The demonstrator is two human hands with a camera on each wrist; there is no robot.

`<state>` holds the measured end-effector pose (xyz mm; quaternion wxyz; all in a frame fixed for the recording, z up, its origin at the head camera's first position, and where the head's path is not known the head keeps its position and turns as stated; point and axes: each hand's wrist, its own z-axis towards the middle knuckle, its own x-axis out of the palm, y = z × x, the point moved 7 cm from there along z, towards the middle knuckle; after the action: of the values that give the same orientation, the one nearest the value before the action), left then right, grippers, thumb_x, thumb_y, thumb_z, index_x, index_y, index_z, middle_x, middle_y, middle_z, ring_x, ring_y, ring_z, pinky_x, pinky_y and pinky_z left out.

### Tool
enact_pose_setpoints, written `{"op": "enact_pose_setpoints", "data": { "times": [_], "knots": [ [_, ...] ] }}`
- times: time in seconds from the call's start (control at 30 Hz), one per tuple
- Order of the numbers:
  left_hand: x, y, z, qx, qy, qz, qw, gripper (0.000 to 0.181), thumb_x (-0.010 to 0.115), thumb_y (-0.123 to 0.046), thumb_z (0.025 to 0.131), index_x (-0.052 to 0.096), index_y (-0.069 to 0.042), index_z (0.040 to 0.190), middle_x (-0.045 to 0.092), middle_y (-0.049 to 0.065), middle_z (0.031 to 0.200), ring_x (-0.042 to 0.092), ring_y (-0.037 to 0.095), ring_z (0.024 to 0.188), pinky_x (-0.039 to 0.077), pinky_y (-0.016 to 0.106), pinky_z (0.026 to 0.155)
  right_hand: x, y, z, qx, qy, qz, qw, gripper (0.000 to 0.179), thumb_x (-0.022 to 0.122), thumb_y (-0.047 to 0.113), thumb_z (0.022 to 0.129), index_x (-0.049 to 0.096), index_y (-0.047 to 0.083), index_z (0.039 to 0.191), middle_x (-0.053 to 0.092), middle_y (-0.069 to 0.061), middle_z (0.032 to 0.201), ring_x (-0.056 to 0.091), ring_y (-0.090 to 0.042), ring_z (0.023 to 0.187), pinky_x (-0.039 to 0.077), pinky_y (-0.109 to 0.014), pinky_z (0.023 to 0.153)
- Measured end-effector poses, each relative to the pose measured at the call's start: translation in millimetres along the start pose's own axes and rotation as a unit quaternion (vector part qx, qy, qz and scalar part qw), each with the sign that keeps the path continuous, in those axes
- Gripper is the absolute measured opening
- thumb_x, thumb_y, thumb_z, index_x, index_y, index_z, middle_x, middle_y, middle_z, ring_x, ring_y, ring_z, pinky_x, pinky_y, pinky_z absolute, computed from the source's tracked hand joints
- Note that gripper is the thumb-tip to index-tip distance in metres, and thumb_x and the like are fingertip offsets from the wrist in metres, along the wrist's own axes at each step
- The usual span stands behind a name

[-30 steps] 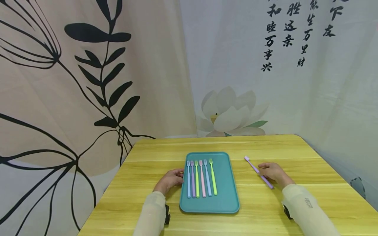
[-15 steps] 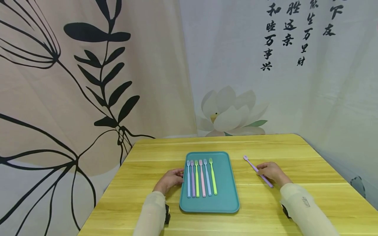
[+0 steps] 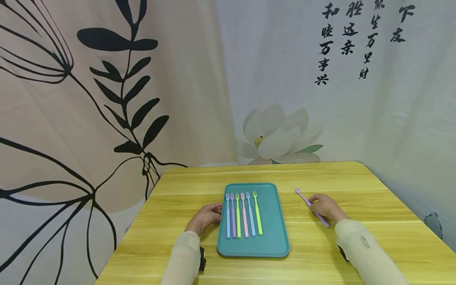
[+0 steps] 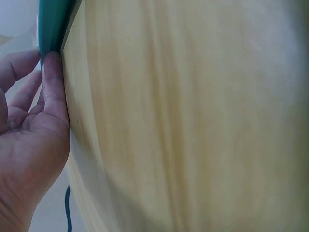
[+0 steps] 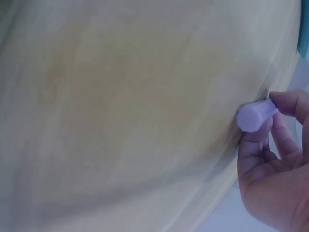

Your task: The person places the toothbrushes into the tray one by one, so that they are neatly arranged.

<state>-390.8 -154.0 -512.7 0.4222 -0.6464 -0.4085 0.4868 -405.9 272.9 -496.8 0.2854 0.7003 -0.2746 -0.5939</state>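
Note:
My right hand pinches a purple toothbrush near the middle of its handle, to the right of the tray. The brush slants, its head pointing to the far left; in the right wrist view the blunt handle end faces the camera, with thumb and fingers around it. My left hand holds the left rim of a teal tray. The left wrist view shows fingertips against the tray's edge. Several toothbrushes lie side by side in the tray's left part, among them a pink one and a green one.
The wooden table carries the tray near its middle. A printed curtain hangs behind the table's far edge. Bare tray surface shows to the right of the row of brushes.
The right hand has shifted slightly left and away from me along the purple toothbrush, which has hardly moved. The left hand and the tray stay in place.

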Motion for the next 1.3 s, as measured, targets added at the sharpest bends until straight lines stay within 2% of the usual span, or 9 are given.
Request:
{"op": "enact_pose_setpoints", "data": {
  "times": [0.27,0.63,0.77,1.0,1.3],
  "knots": [
    [0.1,-0.5,-1.8,-0.001,-0.002,0.011,0.9999,0.058,0.064,0.01,0.082,0.054,0.004,0.138,0.06,0.014,0.109,0.058,0.021,0.092,0.053,0.033,0.081,-1.5,9.1,-0.6,-0.029,-0.013,-0.057,0.9979,0.037,0.065,0.009,0.079,0.065,-0.002,0.115,0.061,-0.013,0.09,0.054,-0.025,0.073,0.048,-0.034,0.06],
    [0.9,0.5,-1.2,0.001,0.001,0.002,1.0,0.059,0.064,0.012,0.08,0.054,0.005,0.138,0.059,0.013,0.106,0.057,0.021,0.09,0.053,0.032,0.079,-1.3,15.2,-6.1,-0.022,-0.027,-0.053,0.998,0.034,0.064,0.011,0.086,0.063,-0.004,0.116,0.062,-0.012,0.09,0.053,-0.026,0.075,0.047,-0.035,0.062],
    [1.0,0.3,-0.5,0.001,0.001,-0.001,1.0,0.059,0.064,0.012,0.08,0.053,0.005,0.138,0.058,0.013,0.106,0.056,0.022,0.091,0.054,0.032,0.081,-2.0,8.7,-3.3,-0.002,-0.037,-0.018,0.9992,0.036,0.062,0.013,0.09,0.061,-0.006,0.121,0.061,-0.015,0.094,0.055,-0.025,0.076,0.048,-0.034,0.062],
    [1.2,-0.9,0.4,0.007,0.003,-0.002,1.0,0.061,0.062,0.013,0.079,0.051,0.009,0.138,0.059,0.015,0.106,0.058,0.022,0.093,0.054,0.036,0.085,0.7,0.0,2.2,0.042,-0.043,0.1,0.9932,0.042,0.058,0.012,0.094,0.053,-0.007,0.131,0.062,-0.017,0.098,0.058,-0.023,0.076,0.05,-0.033,0.062],
    [1.3,1.1,1.1,0.003,0.004,-0.007,1.0,0.063,0.063,0.012,0.078,0.051,0.007,0.139,0.058,0.015,0.107,0.057,0.021,0.091,0.054,0.033,0.081,4.8,9.6,2.7,0.051,-0.064,0.155,0.9846,0.045,0.054,0.012,0.095,0.048,-0.006,0.137,0.059,-0.023,0.107,0.056,-0.023,0.075,0.05,-0.032,0.061]
  ]
}}
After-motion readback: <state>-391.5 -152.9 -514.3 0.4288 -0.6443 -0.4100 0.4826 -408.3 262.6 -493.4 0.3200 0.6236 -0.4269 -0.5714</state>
